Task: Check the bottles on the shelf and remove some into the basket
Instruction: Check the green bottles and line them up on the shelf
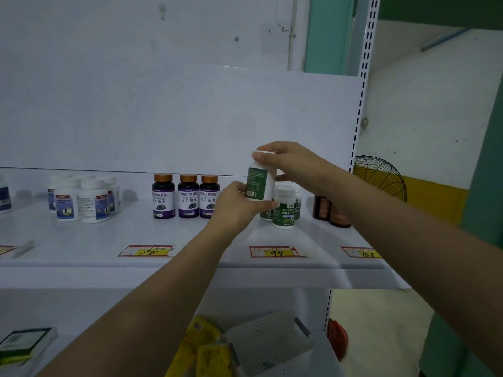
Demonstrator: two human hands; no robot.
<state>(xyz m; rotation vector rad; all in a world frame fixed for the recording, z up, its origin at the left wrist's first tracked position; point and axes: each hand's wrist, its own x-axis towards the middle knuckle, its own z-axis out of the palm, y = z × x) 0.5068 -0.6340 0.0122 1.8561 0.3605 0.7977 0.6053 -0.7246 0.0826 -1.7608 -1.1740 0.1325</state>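
The only view came from a wide-angle camera on the person's head. It faced forward and slightly downward, close to the shelf [163,240], whose board crossed the frame from 9 to 3 o'clock. The forearms entered from 7 and 4 o'clock, and the left hand [236,205] and right hand [294,164] held a white bottle [258,183] just off centre toward 3 o'clock.

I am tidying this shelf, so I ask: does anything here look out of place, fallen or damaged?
The standing bottles look upright and intact. One white strip lies loose and slanted near the front left edge of the shelf; yellow packs below lie jumbled.
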